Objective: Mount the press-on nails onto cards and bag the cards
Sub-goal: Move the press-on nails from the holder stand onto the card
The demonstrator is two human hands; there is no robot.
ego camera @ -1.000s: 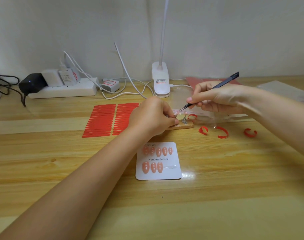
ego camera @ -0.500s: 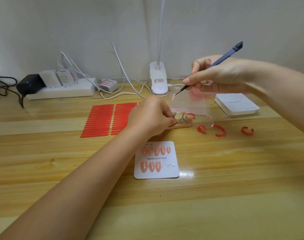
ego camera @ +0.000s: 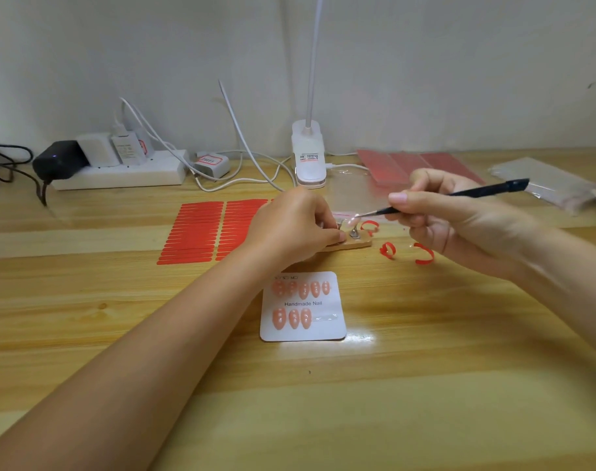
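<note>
At frame centre we see the left hand [ego camera: 298, 229] gripping the wooden holder [ego camera: 352, 244]; the right hand [ego camera: 449, 222] pinches tweezers [ego camera: 459, 195] above the nail card [ego camera: 303, 305] on the worktop [ego camera: 425, 385].

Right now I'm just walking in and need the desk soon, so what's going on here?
A person is mounting press-on nails on a card. The left hand steadies a small wooden stand, while the right hand holds tweezers with their tip at a nail above the stand. The card lies nearer the person, with eight nails on it and a bare strip where the bottom row ends. Curled red backings lie right of the stand.
</note>
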